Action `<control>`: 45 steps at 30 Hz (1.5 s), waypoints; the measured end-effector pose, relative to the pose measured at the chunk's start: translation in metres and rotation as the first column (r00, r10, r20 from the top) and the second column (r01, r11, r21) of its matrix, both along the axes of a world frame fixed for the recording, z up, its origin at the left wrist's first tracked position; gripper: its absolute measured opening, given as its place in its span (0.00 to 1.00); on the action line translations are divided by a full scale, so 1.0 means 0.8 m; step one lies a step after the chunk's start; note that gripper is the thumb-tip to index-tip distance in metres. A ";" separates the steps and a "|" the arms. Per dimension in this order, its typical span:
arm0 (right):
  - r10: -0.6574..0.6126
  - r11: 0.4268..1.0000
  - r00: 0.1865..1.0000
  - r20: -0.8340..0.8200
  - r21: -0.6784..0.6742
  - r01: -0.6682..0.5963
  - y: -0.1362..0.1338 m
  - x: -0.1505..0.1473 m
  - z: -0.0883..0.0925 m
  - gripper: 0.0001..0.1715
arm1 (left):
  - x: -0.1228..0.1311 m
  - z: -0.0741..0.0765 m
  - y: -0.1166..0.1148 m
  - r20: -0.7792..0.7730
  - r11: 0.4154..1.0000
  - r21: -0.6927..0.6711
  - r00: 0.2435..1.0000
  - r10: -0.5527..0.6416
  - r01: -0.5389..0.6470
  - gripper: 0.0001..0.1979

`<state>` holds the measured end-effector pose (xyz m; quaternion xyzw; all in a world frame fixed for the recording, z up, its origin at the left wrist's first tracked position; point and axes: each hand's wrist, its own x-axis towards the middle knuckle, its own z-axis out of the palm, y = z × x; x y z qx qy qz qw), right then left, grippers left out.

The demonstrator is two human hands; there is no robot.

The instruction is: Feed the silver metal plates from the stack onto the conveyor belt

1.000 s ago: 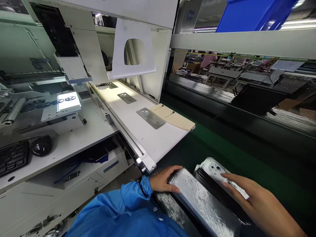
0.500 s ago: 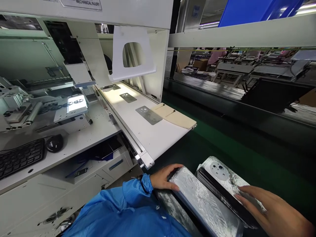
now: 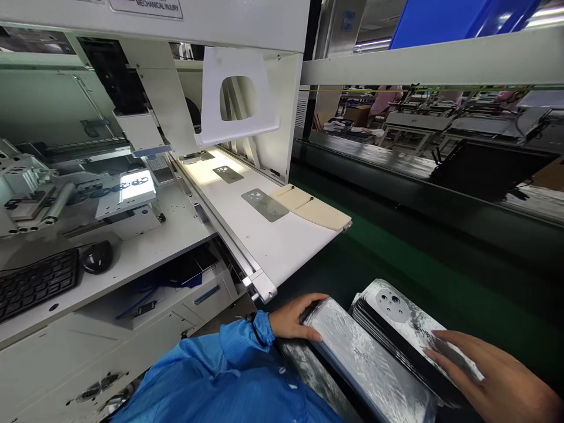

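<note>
Where my left hand [image 3: 288,318] rests: the upper end of the film-wrapped stack [image 3: 365,358], thumb along the near edge, fingers over the end.
Left grip: bent round that corner, holding the wrapped stack.
Wrapped stack: lying aslant at lower right, film crinkled and shiny.
Panel stack [image 3: 399,330]: just right of the wrapped stack, on the dark green surface [image 3: 374,255]; edges dark, layers slightly uneven.
Top panel [image 3: 414,323]: silver, a round patch with several holes at its upper end.
Right hand [image 3: 493,370]: over the lower half of the top panel, hiding part of it.
Right grip: two fingertips a little apart; from here I cannot tell whether they press or pinch anything.
Glossy dark bundle [image 3: 312,370]: left of the wrapped stack, beside the blue jacket [image 3: 229,388].
White belt [image 3: 282,249]: ahead of my left hand, flat grey panels lying along it, the nearest panel [image 3: 264,204] at the cream plate [image 3: 315,208].
Bench to the left: black mouse [image 3: 97,257] just beside the keyboard [image 3: 42,276].
</note>
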<state>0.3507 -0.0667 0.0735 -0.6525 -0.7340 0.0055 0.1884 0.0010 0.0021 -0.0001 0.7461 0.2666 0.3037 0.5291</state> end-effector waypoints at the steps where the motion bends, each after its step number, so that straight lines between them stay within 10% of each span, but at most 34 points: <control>1: 0.008 1.000 1.000 -0.001 -0.010 -0.008 0.001 0.001 0.000 0.20 | 0.000 0.000 0.000 0.000 1.000 -0.002 1.000 0.001 -0.001 0.52; 45: 0.056 0.997 0.995 0.088 0.040 -0.060 0.005 -0.001 0.000 0.27 | 0.000 -0.002 0.000 0.009 1.000 -0.009 1.000 -0.001 0.001 0.51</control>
